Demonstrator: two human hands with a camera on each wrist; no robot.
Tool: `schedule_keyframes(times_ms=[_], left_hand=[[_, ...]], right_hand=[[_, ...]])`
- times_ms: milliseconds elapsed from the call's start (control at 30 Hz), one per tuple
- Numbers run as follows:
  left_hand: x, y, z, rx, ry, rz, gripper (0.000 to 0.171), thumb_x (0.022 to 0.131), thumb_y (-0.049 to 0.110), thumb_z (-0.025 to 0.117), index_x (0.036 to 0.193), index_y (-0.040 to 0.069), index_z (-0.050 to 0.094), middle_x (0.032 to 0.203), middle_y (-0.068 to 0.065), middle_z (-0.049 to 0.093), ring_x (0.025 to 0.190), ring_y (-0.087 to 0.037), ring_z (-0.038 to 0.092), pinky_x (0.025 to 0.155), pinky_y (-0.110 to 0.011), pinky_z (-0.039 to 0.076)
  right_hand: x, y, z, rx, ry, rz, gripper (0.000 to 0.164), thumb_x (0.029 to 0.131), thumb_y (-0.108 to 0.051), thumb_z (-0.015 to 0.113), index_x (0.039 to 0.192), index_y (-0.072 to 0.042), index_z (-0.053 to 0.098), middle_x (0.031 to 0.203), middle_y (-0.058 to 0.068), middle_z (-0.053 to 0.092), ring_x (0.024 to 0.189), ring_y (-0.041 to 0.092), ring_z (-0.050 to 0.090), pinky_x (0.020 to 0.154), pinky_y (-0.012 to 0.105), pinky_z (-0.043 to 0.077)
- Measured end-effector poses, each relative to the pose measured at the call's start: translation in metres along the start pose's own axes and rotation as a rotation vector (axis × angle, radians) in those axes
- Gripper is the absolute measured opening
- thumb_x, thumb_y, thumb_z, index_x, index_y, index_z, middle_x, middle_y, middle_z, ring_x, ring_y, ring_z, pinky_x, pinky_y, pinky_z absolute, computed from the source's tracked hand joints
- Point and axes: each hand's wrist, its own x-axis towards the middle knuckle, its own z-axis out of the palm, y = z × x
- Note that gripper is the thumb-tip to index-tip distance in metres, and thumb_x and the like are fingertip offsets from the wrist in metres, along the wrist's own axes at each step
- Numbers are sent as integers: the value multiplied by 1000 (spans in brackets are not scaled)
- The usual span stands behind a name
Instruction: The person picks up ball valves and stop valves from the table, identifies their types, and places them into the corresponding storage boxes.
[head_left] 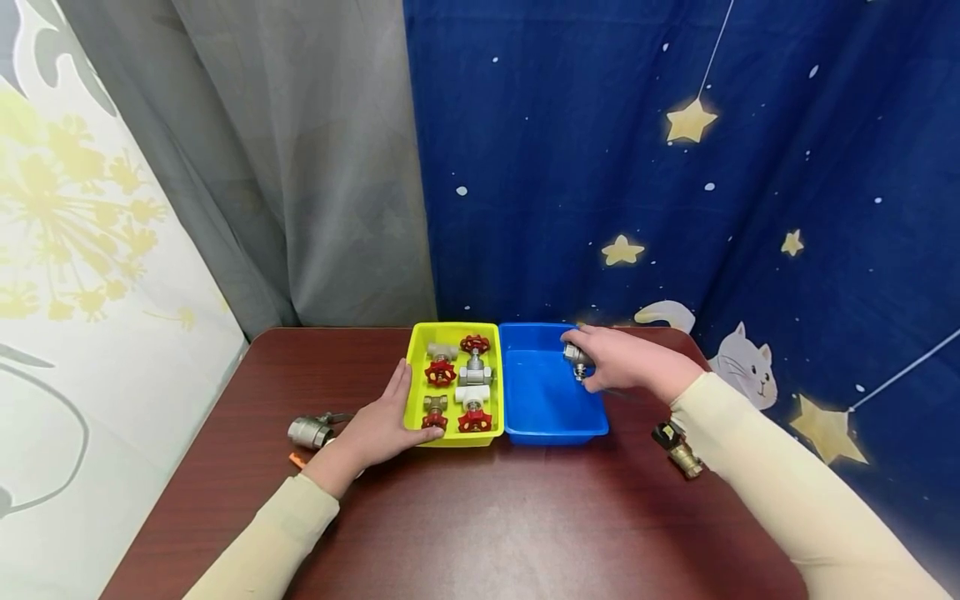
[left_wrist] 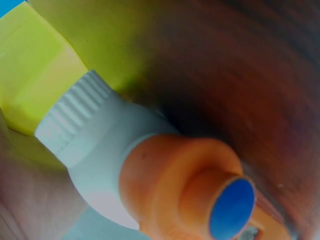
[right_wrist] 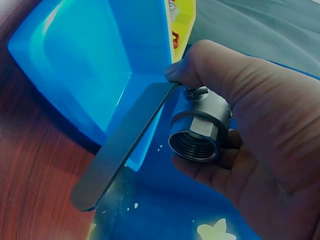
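Observation:
In my right hand (head_left: 618,358) I grip a metal ball valve (right_wrist: 195,125) over the right side of the blue tray (head_left: 534,396). Its flat lever handle (right_wrist: 125,145) sticks out past my thumb, and a threaded opening shows in the right wrist view. My left hand (head_left: 382,421) rests against the left side of the yellow tray (head_left: 459,442), fingers straight along the side and thumb at the front rim. Several valves with red handwheels lie in the yellow tray, among them a white one (head_left: 472,398) and a brass one (head_left: 435,405).
Left of my left wrist lies a large metal ball valve (head_left: 309,432). A white and orange plastic valve (left_wrist: 170,175) sits close by, mostly hidden under my forearm. On the right, a brass valve with a black handle (head_left: 681,454) lies near my sleeve. Curtains hang behind the table.

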Motion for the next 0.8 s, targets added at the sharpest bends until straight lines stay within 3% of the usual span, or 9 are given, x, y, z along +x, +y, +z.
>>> schedule_keyframes(times_ms=[600,800], left_hand=[[-1,0,0,9,4,-1,138,87,80,77,179,11,0,187,-8,-3,102,-26,70,90,-48,60],[-1,0,0,9,7,4,138,87,79,78,179,11,0,187,-9,-2,105,-28,70,92,-50,60]], right_hand=[[30,-7,-3,-3,12,-59,80,93,-20,88,161,-8,49,136,12,65,115,29,66,100,52,59],[36,-12,-4,-3,-13,-36,82,94,-19,87,164,-8,47,140,13,64,120,31,66,102,53,59]])
